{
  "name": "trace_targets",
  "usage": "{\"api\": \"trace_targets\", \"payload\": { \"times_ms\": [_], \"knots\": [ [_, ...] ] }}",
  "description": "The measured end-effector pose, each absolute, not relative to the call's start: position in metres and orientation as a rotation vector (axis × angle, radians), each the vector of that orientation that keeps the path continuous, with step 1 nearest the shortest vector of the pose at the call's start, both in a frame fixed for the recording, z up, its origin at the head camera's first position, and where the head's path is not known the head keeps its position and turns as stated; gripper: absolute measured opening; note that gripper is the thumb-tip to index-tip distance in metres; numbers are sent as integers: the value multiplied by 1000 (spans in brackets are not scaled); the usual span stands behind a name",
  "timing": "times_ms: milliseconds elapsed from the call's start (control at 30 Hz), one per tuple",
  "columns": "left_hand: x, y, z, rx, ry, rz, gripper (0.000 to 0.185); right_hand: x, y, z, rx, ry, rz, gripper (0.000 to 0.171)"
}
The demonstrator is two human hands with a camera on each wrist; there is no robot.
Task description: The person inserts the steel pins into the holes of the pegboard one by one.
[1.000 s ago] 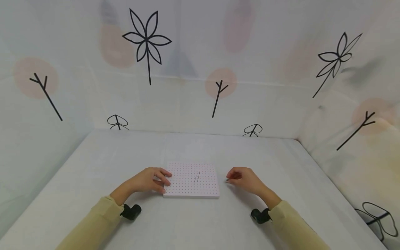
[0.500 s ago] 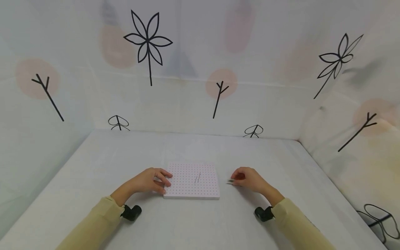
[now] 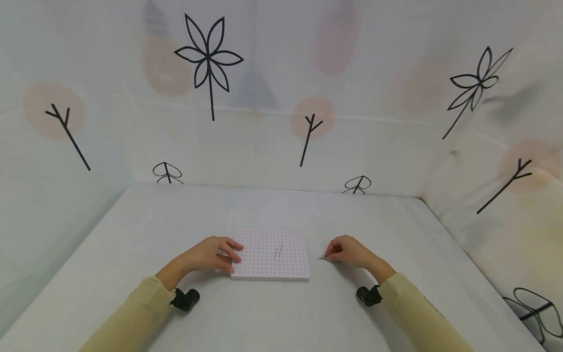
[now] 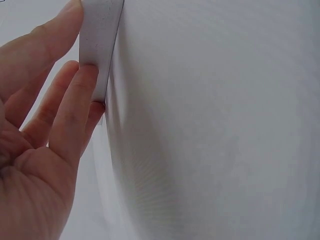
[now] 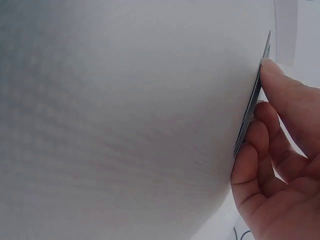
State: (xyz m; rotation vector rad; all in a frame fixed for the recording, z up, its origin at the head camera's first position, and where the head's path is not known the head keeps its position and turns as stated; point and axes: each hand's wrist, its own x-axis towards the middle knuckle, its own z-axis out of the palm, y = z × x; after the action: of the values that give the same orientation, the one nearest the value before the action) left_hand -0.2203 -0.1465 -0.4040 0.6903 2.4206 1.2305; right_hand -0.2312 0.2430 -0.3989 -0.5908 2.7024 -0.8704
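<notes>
A white pegboard (image 3: 268,266) with a grid of small holes lies flat on the table. Thin dark pin-like sticks (image 3: 280,250) stand up from it, right of its middle; how many are pins and how many shadows is hard to tell. My left hand (image 3: 208,253) rests its fingers and thumb on the board's left edge, also seen touching the board's side (image 4: 97,42) in the left wrist view. Right of the board, my right hand (image 3: 347,252) pinches a pair of slim metal tweezers (image 5: 251,102) between thumb and fingers. Their pointed tips face the board, apart from it, low over the table.
The white table (image 3: 272,318) stretches around the board on all sides. Behind and beside it hangs a pale cloth backdrop (image 3: 378,156) with printed flowers and twigs. A black wrist camera (image 3: 185,299) sits on the left wrist, another camera (image 3: 368,296) on the right.
My right hand has moved slightly right, away from the board. The tweezers' prongs, apart half a second ago, now look closer together. My left hand and the board have stayed in place.
</notes>
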Motion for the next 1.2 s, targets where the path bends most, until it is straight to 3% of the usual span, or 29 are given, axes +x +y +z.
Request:
{"api": "trace_targets", "payload": {
  "times_ms": [1200],
  "knots": [
    [-218,-146,-400,706,2446,1192,18,-226,240,-390,-653,2721,-1048,5]
  ]
}}
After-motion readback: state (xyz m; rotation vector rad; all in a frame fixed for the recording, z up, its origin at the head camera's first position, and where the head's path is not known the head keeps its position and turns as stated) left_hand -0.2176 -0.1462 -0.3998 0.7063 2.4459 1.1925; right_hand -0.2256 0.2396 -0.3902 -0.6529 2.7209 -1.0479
